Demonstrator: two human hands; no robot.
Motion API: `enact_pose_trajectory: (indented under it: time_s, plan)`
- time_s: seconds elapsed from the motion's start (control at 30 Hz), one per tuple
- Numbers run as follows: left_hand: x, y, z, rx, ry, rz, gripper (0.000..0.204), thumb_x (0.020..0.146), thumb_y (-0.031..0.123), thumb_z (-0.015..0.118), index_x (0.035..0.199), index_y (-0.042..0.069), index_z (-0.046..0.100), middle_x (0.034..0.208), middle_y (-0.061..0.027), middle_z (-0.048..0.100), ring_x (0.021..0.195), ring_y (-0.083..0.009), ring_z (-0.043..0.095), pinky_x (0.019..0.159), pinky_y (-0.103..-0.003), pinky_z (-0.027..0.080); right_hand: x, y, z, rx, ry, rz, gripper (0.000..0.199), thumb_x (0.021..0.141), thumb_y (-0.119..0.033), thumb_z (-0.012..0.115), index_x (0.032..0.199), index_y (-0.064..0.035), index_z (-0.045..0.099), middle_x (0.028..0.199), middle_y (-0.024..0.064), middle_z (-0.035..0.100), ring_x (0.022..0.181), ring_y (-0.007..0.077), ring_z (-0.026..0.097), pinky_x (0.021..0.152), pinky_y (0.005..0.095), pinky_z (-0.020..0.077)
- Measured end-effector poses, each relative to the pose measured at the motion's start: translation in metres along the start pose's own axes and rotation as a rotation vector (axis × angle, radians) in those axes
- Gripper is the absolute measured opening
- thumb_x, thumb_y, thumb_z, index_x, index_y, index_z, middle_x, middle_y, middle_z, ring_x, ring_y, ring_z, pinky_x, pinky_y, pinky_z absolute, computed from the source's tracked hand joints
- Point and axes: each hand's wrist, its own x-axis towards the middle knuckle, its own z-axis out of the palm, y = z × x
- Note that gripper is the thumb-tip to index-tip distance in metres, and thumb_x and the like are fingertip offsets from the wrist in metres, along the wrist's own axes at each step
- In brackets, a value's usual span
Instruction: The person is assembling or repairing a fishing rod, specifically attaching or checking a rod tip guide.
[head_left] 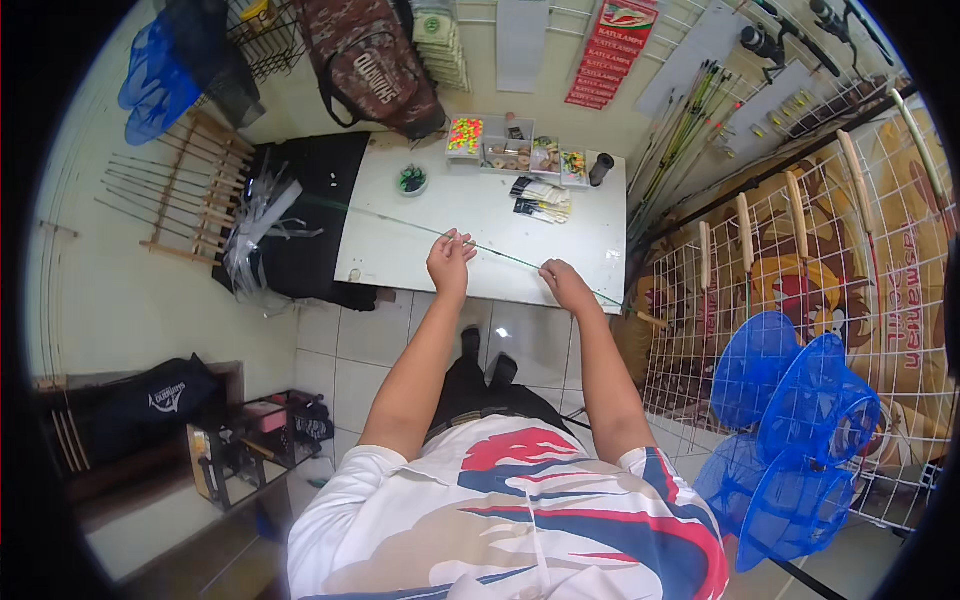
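The thin green rod [500, 256] lies slantwise over the white table [420, 250], held at two points. The left hand [450, 258] pinches it with fingertips closed around the shaft, and the right hand [567, 284], a little further toward the butt end, is curled shut on it too. Handling it well likely means keeping both pinches light and level, so the slender blank does not bow between them. Beyond the left grip the tip runs toward a small round bowl [411, 180]; compartment boxes [515, 150] sit further off.
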Motion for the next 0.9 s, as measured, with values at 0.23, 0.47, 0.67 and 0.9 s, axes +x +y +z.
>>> enact_pose_trajectory:
  time_s: [0.23, 0.47, 0.67, 0.9]
  plan:
    - [0.012, -0.015, -0.043, 0.016, 0.092, -0.066, 0.034, 0.1, 0.019, 0.056, 0.122, -0.007, 0.052, 0.108, -0.0182, 0.066, 0.09, -0.0244, 0.069, 0.073, -0.032, 0.059, 0.001, -0.005, 0.017, -0.029, -0.004, -0.008, 0.02, 0.095, -0.019, 0.058, 0.103, -0.0035, 0.068, 0.089, 0.0167, 0.063, 0.085, 0.0326, 0.06, 0.079, 0.0407, 0.0485]
    - [0.004, 0.003, -0.053, 0.674, -0.05, -0.148, 0.05, 0.092, 0.046, 0.066, 0.067, 0.002, 0.068, 0.055, -0.0048, 0.062, 0.054, -0.015, 0.063, 0.051, -0.031, 0.05, 0.024, -0.03, 0.035, -0.087, -0.016, -0.02, 0.021, 0.094, -0.019, 0.06, 0.103, -0.004, 0.071, 0.088, 0.016, 0.063, 0.085, 0.0327, 0.059, 0.079, 0.0409, 0.0482]
    - [0.009, 0.03, -0.065, 1.143, -0.239, 1.083, 0.015, 0.079, 0.028, 0.077, 0.084, 0.014, 0.074, 0.073, 0.0002, 0.065, 0.09, -0.0202, 0.061, 0.084, -0.042, 0.044, 0.047, -0.062, 0.061, -0.053, -0.038, -0.02, 0.021, 0.094, -0.02, 0.06, 0.102, -0.004, 0.071, 0.089, 0.0155, 0.063, 0.088, 0.0338, 0.06, 0.081, 0.0415, 0.0481]
    - [0.057, 0.006, -0.113, 1.272, -0.483, 0.904, 0.015, 0.082, 0.018, 0.065, 0.093, 0.018, 0.075, 0.088, 0.0035, 0.07, 0.097, -0.0173, 0.059, 0.098, -0.05, 0.036, 0.067, -0.084, 0.089, 0.013, -0.084, -0.011, 0.02, 0.093, -0.018, 0.062, 0.102, -0.0022, 0.07, 0.096, 0.0168, 0.068, 0.084, 0.0328, 0.063, 0.078, 0.0402, 0.0505]
